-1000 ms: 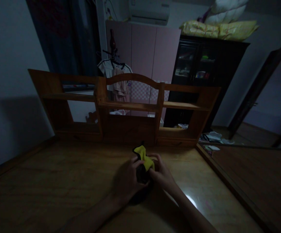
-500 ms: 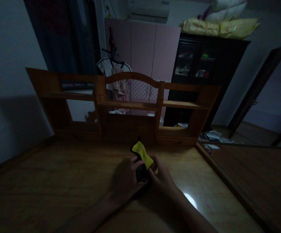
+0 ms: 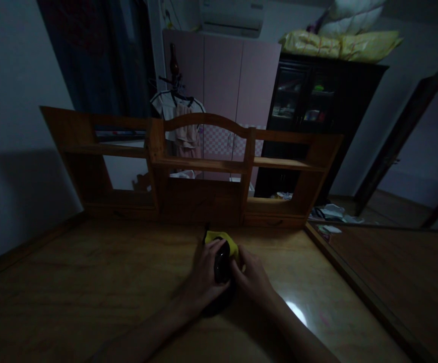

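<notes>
Over the middle of the wooden desk, my left hand (image 3: 206, 268) is closed around a glossy black rounded object (image 3: 222, 263). Its exact kind is hard to make out in the dim light. A yellow cloth with a dark edge (image 3: 221, 236) lies against the far and right side of that object. My right hand (image 3: 251, 274) pinches the cloth at its right, thumb and fingers pressed together close to the black object. Part of the cloth is hidden behind the left fingers and the black object.
A wooden shelf unit (image 3: 203, 162) with small drawers stands along the desk's far edge. The wooden desktop (image 3: 90, 282) has a raised rim (image 3: 355, 287) on the right and a wall (image 3: 14, 101) on the left. Bright light reflects (image 3: 296, 312) near my right forearm.
The yellow cloth has dropped lower and folded back behind the black object, whose shiny surface now shows. Both hands stay in nearly the same place.
</notes>
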A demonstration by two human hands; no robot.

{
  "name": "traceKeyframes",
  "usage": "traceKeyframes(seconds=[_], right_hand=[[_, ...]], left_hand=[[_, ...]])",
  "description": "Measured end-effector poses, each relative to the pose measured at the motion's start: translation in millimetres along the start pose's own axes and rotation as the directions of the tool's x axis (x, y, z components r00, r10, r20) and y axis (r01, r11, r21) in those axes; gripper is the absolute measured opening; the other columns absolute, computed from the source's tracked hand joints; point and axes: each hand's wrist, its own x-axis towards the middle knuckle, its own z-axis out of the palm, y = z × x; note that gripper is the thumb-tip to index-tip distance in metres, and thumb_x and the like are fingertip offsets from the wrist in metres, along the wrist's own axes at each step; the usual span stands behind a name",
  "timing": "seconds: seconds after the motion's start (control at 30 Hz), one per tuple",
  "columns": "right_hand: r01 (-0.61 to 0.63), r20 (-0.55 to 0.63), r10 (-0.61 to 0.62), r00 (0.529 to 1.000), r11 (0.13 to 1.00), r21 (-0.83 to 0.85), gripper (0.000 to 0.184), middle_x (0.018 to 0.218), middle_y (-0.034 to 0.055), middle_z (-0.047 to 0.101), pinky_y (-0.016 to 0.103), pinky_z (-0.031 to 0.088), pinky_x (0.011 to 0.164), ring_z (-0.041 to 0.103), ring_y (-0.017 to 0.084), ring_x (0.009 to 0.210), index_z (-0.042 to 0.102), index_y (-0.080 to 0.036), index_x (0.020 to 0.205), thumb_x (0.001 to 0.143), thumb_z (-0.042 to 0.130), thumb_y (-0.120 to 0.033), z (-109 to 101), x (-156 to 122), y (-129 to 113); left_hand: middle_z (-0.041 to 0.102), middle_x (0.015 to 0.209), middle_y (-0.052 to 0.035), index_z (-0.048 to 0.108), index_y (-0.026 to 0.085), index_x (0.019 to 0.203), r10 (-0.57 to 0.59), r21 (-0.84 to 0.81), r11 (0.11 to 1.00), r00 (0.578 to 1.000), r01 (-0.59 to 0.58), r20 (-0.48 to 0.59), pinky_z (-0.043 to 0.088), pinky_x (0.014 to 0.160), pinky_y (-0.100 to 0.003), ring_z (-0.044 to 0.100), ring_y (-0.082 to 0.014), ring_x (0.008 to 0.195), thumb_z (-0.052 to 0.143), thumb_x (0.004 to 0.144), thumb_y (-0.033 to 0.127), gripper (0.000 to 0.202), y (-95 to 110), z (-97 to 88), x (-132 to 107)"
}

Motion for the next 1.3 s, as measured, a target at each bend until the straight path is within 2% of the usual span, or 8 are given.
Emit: traceKeyframes(seconds=[0.23, 0.4, 0.53, 0.7, 0.9, 1.03, 1.13, 1.3], right_hand=[[-0.012, 0.052, 0.008, 0.999, 0.997, 0.07, 0.039, 0.102, 0.005, 0.063, 0.031, 0.047, 0.079, 0.058, 0.019, 0.089, 0.051, -0.019, 0.118, 0.079, 0.051, -0.014, 1.4, -1.7, 6.5], [-0.009, 0.068, 0.006, 0.998, 0.999, 0.048, 0.063, 0.129, 0.0109, 0.053, 0.041, 0.043, 0.095, 0.052, 0.024, 0.113, 0.028, -0.021, 0.141, 0.082, 0.05, -0.017, 6.3, -6.3, 15.4], [0.046, 0.047, -0.051, 0.998, 0.992, 0.114, 0.053, 0.12, 0.0088, 0.06, 0.035, 0.048, 0.088, 0.058, 0.02, 0.103, 0.038, -0.022, 0.135, 0.083, 0.046, -0.012, 5.3, -2.6, 9.8], [0.029, 0.027, -0.033, 0.999, 0.991, 0.133, 0.044, 0.104, 0.0057, 0.066, 0.027, 0.049, 0.074, 0.062, 0.017, 0.085, 0.048, -0.021, 0.128, 0.085, 0.044, -0.012, 2.2, 1.6, 4.1], [0.017, 0.033, -0.018, 0.999, 0.999, 0.046, 0.035, 0.087, 0.0047, 0.067, 0.023, 0.044, 0.062, 0.061, 0.016, 0.07, 0.051, -0.02, 0.122, 0.089, 0.042, -0.017, 6.1, -0.1, 8.6], [-0.016, 0.01, 0.016, 1.0, 1.0, -0.007, 0.021, 0.074, 0.0025, 0.065, 0.022, 0.038, 0.053, 0.058, 0.015, 0.06, 0.057, -0.019, 0.105, 0.089, 0.044, -0.02, 6.3, -0.3, 7.4], [-0.056, -0.023, 0.056, 0.998, 0.998, -0.01, 0.015, 0.069, 0.0013, 0.063, 0.022, 0.036, 0.051, 0.057, 0.015, 0.057, 0.058, -0.018, 0.096, 0.089, 0.046, -0.024, 5.6, 0.1, 4.1], [-0.081, -0.018, 0.082, 0.996, 0.994, 0.076, 0.017, 0.073, 0.0015, 0.065, 0.022, 0.04, 0.055, 0.059, 0.016, 0.062, 0.06, -0.017, 0.098, 0.089, 0.048, -0.025, 5.1, 0.8, 0.3]], left_hand=[[0.035, 0.137, -0.0097, 0.033, 0.026, 0.136, -0.018, 0.065, 0.998, 0.995, 0.011, 0.098, 0.037, 0.107, -0.045, 0.036, -0.0263, 0.129, 0.067, 0.075, 0.018, 0.07, 8.8, -4.8, -0.4], [0.034, 0.138, -0.0079, 0.033, 0.028, 0.136, -0.035, 0.082, 0.996, 0.992, 0.025, 0.122, 0.036, 0.108, -0.045, 0.035, -0.0261, 0.13, 0.067, 0.075, 0.014, 0.072, 9.4, -5.7, -0.6], [0.035, 0.137, -0.0083, 0.032, 0.029, 0.136, -0.012, 0.073, 0.997, 0.993, 0.003, 0.121, 0.036, 0.108, -0.048, 0.036, -0.0283, 0.129, 0.067, 0.072, 0.01, 0.076, 8.6, -6.0, -0.6], [0.036, 0.137, -0.0077, 0.033, 0.03, 0.137, 0.012, 0.079, 0.997, 0.991, -0.023, 0.135, 0.037, 0.108, -0.047, 0.036, -0.0286, 0.129, 0.067, 0.069, 0.006, 0.08, 6.2, -5.9, -0.4], [0.035, 0.139, -0.0062, 0.03, 0.031, 0.139, -0.008, 0.056, 0.998, 0.986, -0.001, 0.169, 0.038, 0.108, -0.044, 0.036, -0.0268, 0.131, 0.067, 0.067, 0.008, 0.084, 5.0, -7.8, 0.0], [0.036, 0.139, -0.0056, 0.03, 0.03, 0.139, -0.019, 0.029, 0.999, 0.989, 0.015, 0.148, 0.037, 0.109, -0.042, 0.037, -0.0246, 0.13, 0.067, 0.067, 0.007, 0.084, 6.3, -8.1, 0.6], [0.037, 0.138, -0.0052, 0.031, 0.029, 0.138, -0.046, 0.024, 0.999, 0.992, 0.043, 0.121, 0.037, 0.109, -0.041, 0.037, -0.0237, 0.13, 0.066, 0.066, 0.006, 0.083, 8.0, -8.6, 0.9], [0.042, 0.135, -0.0059, 0.032, 0.029, 0.138, -0.042, 0.049, 0.998, 0.997, 0.039, 0.06, 0.041, 0.106, -0.042, 0.041, -0.0247, 0.128, 0.067, 0.066, 0.007, 0.083, 10.1, -10.1, 1.2]])
